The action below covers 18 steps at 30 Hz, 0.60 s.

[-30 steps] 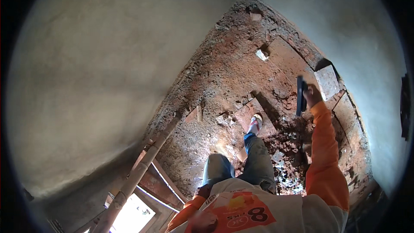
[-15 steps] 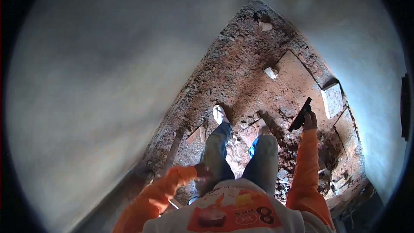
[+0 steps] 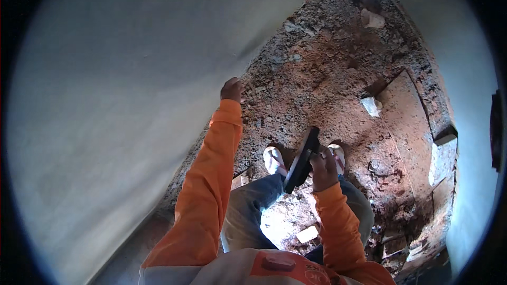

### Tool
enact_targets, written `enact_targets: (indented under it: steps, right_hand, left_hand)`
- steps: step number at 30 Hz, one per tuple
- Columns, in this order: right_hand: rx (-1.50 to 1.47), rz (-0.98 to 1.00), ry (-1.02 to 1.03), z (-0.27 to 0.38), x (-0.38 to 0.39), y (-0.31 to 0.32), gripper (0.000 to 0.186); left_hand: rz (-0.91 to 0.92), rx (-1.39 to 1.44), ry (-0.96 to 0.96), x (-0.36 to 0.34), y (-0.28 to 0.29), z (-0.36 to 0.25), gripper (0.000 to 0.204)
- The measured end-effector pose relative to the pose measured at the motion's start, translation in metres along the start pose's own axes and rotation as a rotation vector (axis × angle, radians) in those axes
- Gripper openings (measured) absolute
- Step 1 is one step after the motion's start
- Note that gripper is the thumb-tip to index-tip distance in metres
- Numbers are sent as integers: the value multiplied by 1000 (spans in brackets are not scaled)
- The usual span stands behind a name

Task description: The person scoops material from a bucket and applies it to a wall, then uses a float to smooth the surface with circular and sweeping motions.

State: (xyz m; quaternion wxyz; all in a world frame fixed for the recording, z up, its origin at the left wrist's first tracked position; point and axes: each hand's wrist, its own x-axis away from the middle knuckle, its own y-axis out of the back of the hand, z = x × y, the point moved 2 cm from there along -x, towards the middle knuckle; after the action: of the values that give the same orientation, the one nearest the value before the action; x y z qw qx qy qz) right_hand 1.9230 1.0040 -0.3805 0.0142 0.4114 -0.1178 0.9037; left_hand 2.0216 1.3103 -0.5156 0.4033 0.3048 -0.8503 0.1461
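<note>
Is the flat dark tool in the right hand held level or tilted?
Tilted. The flat dark tool slants up and away from the right hand, which grips its lower part, its far end above the feet.

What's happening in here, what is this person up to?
A person in orange sleeves stands on a rubble-strewn dirt floor beside a smooth grey plastered wall. The right hand grips a flat dark tool in front of the body, above the feet. The left hand is stretched out toward the wall, at or near its surface.
</note>
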Motion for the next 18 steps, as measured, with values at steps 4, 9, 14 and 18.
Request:
enact_targets:
  steps: [4, 9, 14, 18]
  right_hand:
    - [14, 60, 187, 3, -19, 15, 19]
    - [-119, 6, 96, 20, -44, 22, 17]
    - [-137, 116, 240, 34, -72, 26, 17]
    - [-81, 163, 328, 46, -109, 29, 16]
  left_hand:
    - [-148, -599, -444, -10, 20, 3, 35]
    - [-233, -866, -755, -2, 27, -2, 35]
    - [-252, -1026, -880, 3, 28, -14, 27]
    - [-304, -957, -1012, 11, 27, -12, 21]
